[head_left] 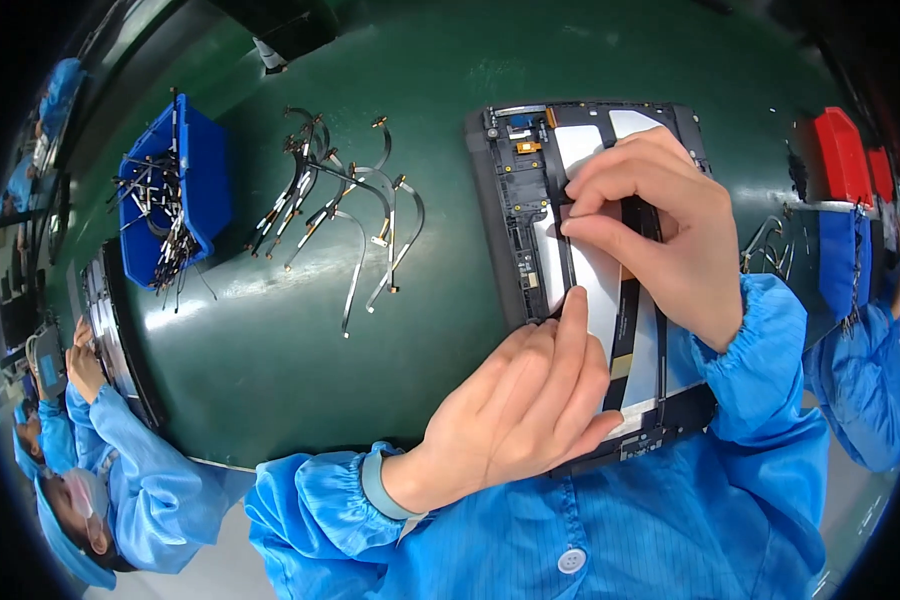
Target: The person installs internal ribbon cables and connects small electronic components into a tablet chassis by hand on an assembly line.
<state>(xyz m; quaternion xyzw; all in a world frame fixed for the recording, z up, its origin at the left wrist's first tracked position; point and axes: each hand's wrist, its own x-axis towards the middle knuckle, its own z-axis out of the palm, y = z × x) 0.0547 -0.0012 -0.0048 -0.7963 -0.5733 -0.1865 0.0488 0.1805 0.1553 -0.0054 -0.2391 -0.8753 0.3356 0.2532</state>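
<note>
An opened tablet-like device [515,190] lies in front of me, its inside showing silver panels, black strips and small boards along the left edge. My left hand [520,400] rests on its lower left part, fingers stretched out, the index fingertip pressing beside a thin black flex cable [568,262]. Over the device's upper middle, my right hand [660,215] is closed in a pinch, thumb and index fingertips close together at the cable's upper stretch. What lies between those fingertips is too small to make out. Part of the device is hidden under both hands.
Several loose flex cables [385,195] lie on the green table [270,380] left of the device. A blue bin [205,170] of cables stands farther left. At right are a red bin [843,155] and a blue bin [838,255]. A co-worker [150,470] handles another device at left.
</note>
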